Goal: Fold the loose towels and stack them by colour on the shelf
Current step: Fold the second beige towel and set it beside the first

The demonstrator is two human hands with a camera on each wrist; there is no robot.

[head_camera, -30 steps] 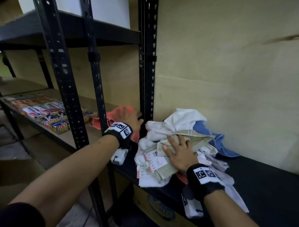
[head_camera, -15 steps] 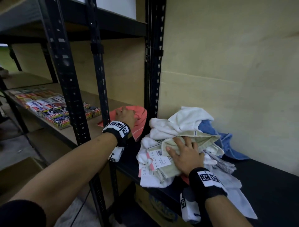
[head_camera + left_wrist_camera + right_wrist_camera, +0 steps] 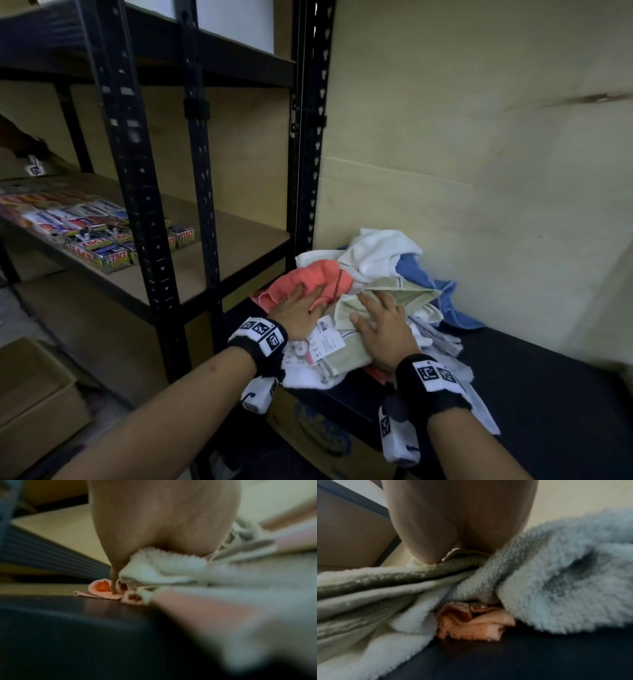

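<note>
A heap of loose towels lies on the black shelf (image 3: 548, 394) against the wall. A coral towel (image 3: 308, 274) (image 3: 101, 588) sits on the heap's left side. My left hand (image 3: 301, 308) holds it, fingertips sunk in its folds and thumb on its edge. My right hand (image 3: 383, 322) lies flat, fingers spread, on a pale green towel (image 3: 404, 294) (image 3: 385, 577). A white towel (image 3: 376, 253) tops the heap and a blue towel (image 3: 442, 291) trails off behind it. Paper tags (image 3: 325, 342) stick out between my hands. More coral cloth (image 3: 471, 628) shows under the heap.
Black rack uprights (image 3: 144, 205) (image 3: 308, 137) stand left of the heap. The wooden shelf (image 3: 239, 246) beyond them carries rows of small boxes (image 3: 102, 246). A cardboard box (image 3: 34, 394) sits on the floor, and another box (image 3: 318, 431) sits under the black shelf.
My left hand has come right, past the upright, from the wooden shelf to the heap, bringing the coral towel with it. The right hand has stayed on the pale green towel.
</note>
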